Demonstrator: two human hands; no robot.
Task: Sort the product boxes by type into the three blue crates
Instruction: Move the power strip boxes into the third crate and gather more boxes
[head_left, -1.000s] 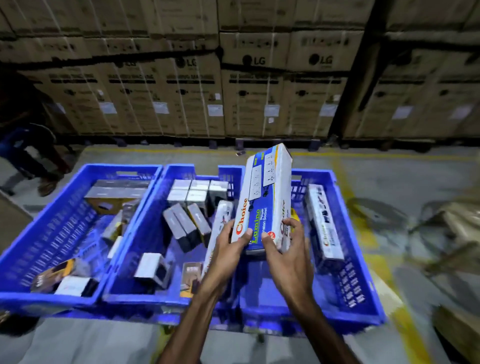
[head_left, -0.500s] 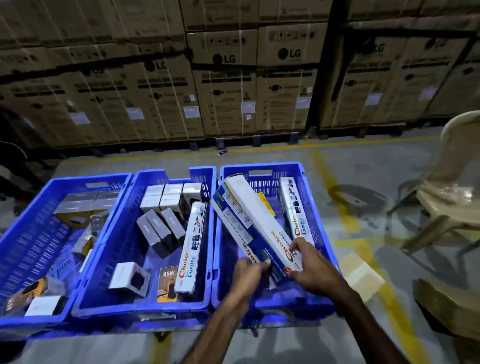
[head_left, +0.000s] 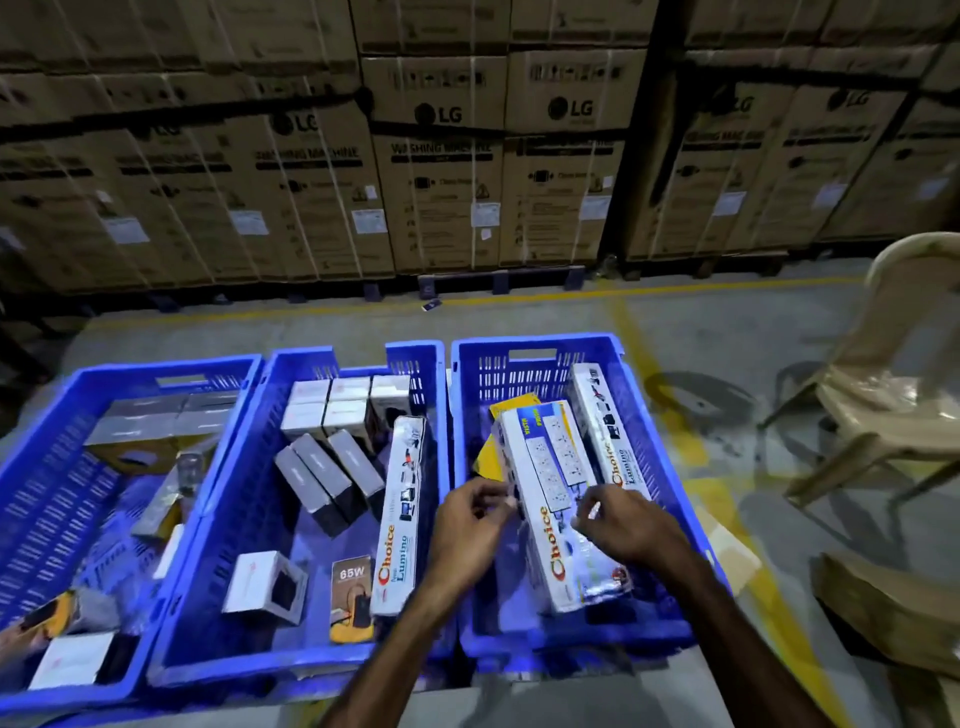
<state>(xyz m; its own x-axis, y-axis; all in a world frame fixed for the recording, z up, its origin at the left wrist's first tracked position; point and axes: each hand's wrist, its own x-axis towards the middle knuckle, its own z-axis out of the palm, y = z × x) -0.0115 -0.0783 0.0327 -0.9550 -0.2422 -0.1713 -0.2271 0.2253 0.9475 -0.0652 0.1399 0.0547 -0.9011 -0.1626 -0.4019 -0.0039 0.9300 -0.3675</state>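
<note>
Three blue crates stand side by side: left (head_left: 104, 371), middle (head_left: 332, 356) and right (head_left: 535, 345). A long white-and-blue Choice box (head_left: 550, 499) lies slanted in the right crate on top of a yellow packet (head_left: 491, 457). My left hand (head_left: 467, 525) curls against its left edge and my right hand (head_left: 631, 525) pinches its right edge. A second Choice box (head_left: 602, 421) leans along that crate's right wall. A third Choice box (head_left: 402, 514) lies in the middle crate with small white boxes (head_left: 337, 405) and grey boxes (head_left: 322, 478).
The middle crate also holds a 65W box (head_left: 352, 597) and a white box (head_left: 265, 587). Grey and mixed boxes (head_left: 156, 415) fill the left crate. A beige plastic chair (head_left: 883, 405) and cardboard (head_left: 893, 608) are at the right. Stacked LG cartons (head_left: 436, 156) wall the back.
The long Choice box went from upright in both hands down into the right crate. My hands slid from its near end to its two sides.
</note>
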